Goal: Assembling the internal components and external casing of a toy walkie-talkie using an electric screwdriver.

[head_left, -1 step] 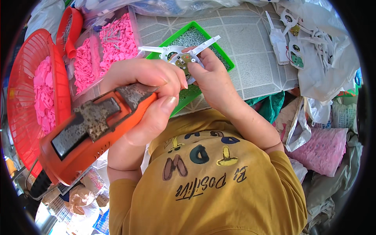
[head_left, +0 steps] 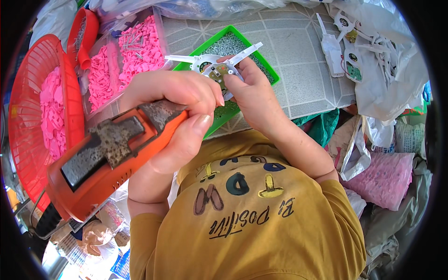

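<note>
My left hand (head_left: 179, 105) is wrapped round an orange electric screwdriver (head_left: 107, 158) with worn dark patches and a black cord end. Its tip is hidden behind my fingers, which come close to a white plastic part (head_left: 207, 59). This part has two long arms spread outward and a small circuit board (head_left: 217, 72) in its middle. With thumb and fingers, my right hand (head_left: 254, 91) grips the part's right side. Below it lies a green tray (head_left: 220, 122) of small metal screws (head_left: 227, 45).
Pink plastic pieces (head_left: 142, 46) fill clear trays at the left, beside a red basket (head_left: 28, 107) of more pink pieces. A red scoop-shaped holder (head_left: 84, 58) contains screws. White plastic parts (head_left: 332, 53) with wires lie at the right of the tiled surface (head_left: 294, 60), near plastic bags (head_left: 389, 84).
</note>
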{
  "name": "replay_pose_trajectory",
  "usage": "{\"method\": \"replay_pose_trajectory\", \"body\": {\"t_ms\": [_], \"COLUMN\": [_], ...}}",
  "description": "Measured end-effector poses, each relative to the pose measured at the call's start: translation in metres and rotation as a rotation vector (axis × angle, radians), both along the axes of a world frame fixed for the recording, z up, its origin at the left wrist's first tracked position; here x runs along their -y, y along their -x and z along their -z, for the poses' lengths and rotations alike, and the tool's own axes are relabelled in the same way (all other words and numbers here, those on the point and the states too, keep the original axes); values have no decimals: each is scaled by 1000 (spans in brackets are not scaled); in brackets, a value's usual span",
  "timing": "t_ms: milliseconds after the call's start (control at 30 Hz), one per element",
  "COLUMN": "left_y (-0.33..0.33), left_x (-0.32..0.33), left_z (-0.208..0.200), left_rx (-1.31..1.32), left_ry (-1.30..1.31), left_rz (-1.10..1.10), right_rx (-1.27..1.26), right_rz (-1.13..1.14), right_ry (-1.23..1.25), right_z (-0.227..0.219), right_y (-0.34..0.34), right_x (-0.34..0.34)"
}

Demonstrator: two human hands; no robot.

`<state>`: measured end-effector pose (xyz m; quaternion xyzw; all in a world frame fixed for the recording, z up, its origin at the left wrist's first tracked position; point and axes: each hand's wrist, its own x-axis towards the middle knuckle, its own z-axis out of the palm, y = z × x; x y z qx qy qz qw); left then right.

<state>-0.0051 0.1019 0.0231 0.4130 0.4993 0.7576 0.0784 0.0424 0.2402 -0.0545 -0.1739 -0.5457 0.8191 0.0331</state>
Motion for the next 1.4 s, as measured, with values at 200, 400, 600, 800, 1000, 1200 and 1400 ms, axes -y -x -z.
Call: {"method": "replay_pose_trajectory", "body": {"t_ms": [200, 400, 600, 800, 1000, 1200, 1400], "left_y": [0, -9, -2, 42, 22, 31, 39], "left_x": [3, 0, 14, 32, 29, 11, -6], "left_z": [-2, -7, -27, -22, -12, 14, 28], "left_rx": [90, 197, 32, -59, 320, -134, 41], "left_ry": [43, 22, -78, 26, 28, 672, 765], "left_rz": [103, -1, 124, 986, 630, -309, -170], "right_rx": [14, 19, -26, -59, -113, -161, -175], "right_rz": [-4, -16, 18, -81, -42, 69, 33], "right_ry": [-32, 17, 38, 40, 193, 11, 251], "right_z": [-2, -9, -15, -29, -31, -51, -64], "right_y": [-1, 0, -2, -6, -9, -24, -28], "right_x": [0, 0, -18, -43, -61, -77, -93]}}
